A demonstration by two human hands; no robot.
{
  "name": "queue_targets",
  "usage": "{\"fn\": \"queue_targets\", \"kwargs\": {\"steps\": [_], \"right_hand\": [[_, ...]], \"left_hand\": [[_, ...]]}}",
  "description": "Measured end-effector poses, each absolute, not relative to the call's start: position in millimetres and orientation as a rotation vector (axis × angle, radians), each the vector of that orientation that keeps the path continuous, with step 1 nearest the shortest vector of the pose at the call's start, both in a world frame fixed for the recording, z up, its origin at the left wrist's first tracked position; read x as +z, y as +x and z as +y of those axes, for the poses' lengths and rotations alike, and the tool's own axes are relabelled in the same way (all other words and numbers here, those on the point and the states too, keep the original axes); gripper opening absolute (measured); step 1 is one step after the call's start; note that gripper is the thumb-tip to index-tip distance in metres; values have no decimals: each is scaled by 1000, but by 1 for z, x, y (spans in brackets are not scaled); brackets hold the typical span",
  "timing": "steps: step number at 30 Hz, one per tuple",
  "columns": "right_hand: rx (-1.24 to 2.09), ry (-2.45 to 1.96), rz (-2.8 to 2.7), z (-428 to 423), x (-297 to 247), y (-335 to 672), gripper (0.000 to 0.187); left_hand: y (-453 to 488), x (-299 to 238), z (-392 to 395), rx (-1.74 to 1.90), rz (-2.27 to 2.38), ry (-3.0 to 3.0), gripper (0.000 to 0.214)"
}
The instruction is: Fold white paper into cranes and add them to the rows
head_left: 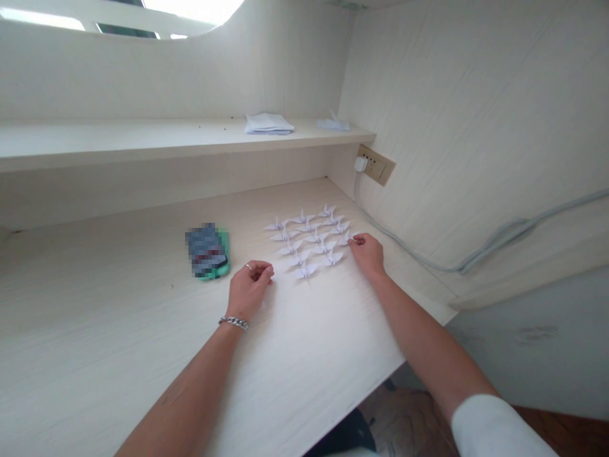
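Observation:
Several white origami paper cranes (315, 235) stand in close rows on the desk between my hands. My right hand (368, 254) is at the right side of the group, its thumb and fingertips closed on the wing of a paper crane (344, 239). To the left of the rows is my left hand (249, 289), with a ring on one finger and a chain bracelet at the wrist. Its fingers are curled with the tips together, and nothing shows in them. It is apart from the nearest crane.
A blurred phone-like object in a green case (222, 244) lies left of my left hand. The shelf (166, 141) above holds a stack of white paper (269, 124) and a folded white paper piece (333, 122). A cable (404, 247) runs from the wall socket (379, 166) along the right side.

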State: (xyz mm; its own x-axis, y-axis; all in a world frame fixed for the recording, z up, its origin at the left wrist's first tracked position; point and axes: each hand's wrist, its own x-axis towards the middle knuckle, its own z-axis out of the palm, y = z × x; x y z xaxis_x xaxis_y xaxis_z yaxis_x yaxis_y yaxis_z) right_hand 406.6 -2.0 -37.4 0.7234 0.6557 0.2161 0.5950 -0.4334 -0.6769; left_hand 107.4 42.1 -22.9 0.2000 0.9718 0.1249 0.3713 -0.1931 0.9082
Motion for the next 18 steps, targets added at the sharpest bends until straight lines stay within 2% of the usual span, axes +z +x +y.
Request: {"fn": "queue_targets", "kwargs": {"steps": [18], "right_hand": [[79, -2247, -1046, -25, -32, 401, 24]], "left_hand": [[109, -20, 42, 976, 1289, 1705, 17]]}}
